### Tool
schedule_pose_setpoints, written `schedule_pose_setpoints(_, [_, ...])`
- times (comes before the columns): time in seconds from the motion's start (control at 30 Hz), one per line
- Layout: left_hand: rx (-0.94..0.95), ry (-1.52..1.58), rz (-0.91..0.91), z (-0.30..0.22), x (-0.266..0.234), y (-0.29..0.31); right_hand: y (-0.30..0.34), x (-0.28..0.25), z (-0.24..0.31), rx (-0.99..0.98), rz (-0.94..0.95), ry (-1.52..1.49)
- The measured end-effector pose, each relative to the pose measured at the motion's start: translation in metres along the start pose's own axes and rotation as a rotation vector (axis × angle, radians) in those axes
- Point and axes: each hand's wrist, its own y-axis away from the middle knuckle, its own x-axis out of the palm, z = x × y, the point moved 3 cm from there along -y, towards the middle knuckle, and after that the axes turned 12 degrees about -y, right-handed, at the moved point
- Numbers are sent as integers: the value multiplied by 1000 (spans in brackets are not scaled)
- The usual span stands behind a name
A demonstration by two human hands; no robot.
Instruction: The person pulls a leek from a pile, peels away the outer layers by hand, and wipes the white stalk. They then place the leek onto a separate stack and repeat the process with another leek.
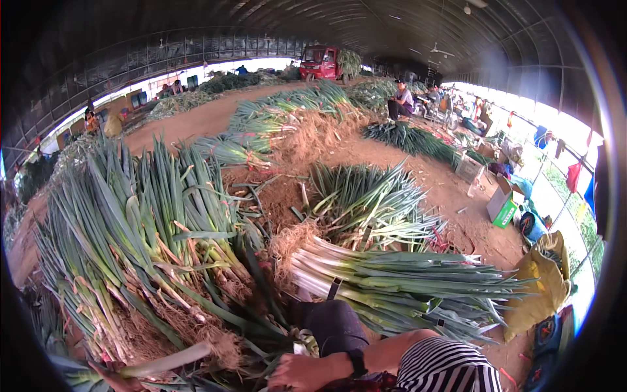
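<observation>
At the lower left edge my left hand [119,377] is closed around a long green onion [171,360], whose pale shaft points right. My right hand [302,374], with a dark band on its wrist, is low in the middle by my knee [334,326]. Its fingers curl downward; what they hold, if anything, is hidden. A big heap of rooted, untrimmed green onions [150,215] stands upright on my left. Ahead and to the right lies a pile of cleaner green onions [392,281], white ends toward the left. Another leafy pile [366,199] rests just beyond it.
Farther off, bundled onions [287,124] lie on the brown dirt floor [450,202]. A red three-wheeled truck [320,63] stands at the back, and a person [401,101] sits near the right side. A green and white box [504,204] and a yellow sack [539,287] are at right.
</observation>
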Motion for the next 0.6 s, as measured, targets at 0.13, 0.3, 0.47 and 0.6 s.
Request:
schedule_pose_setpoints(0.13, [-270,301,-232,-9,25,18,-63,11,-26,-313,-367,250])
schedule_pose_setpoints(0.3, [266,-938,-242,-5,44,45,-137,-9,-23,-347,-725,432])
schedule_pose_setpoints(0.47, [-160,-60,-339,-26,94,61,-173,-12,-59,-244,-816,514])
schedule_pose_setpoints(0.6, [-133,-20,-292,-18,80,54,-178,-28,-55,-402,-824,511])
